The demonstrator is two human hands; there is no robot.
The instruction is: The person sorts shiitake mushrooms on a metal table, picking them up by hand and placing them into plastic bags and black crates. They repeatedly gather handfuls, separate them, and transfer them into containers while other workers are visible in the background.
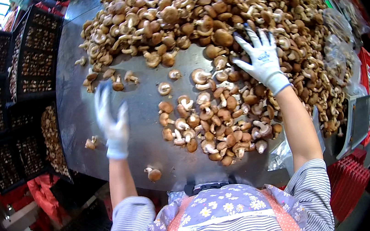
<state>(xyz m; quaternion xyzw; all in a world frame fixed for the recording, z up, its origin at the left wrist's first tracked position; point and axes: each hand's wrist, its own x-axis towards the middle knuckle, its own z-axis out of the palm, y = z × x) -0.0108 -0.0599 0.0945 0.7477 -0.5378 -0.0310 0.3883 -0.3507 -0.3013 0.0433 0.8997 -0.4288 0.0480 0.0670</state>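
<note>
A large heap of brown-capped shiitake mushrooms covers the far and right parts of a metal table. My right hand, in a white knit glove with bluish fingertips, rests spread on the heap's near side, nothing seen in its grasp. Over the bare metal at left is my left hand, gloved alike and blurred, thumb apart from the fingers and nothing visible between them. A few mushrooms lie just past its fingertips. Between my arms spreads a looser group of mushrooms. One mushroom sits alone near the front edge.
Black crates filled with mushrooms are stacked at left, beside the table. Clear plastic bags and a grey-framed device, perhaps a scale, stand at the right. Red crates are stacked at lower right. Another plastic bag lies under my right arm.
</note>
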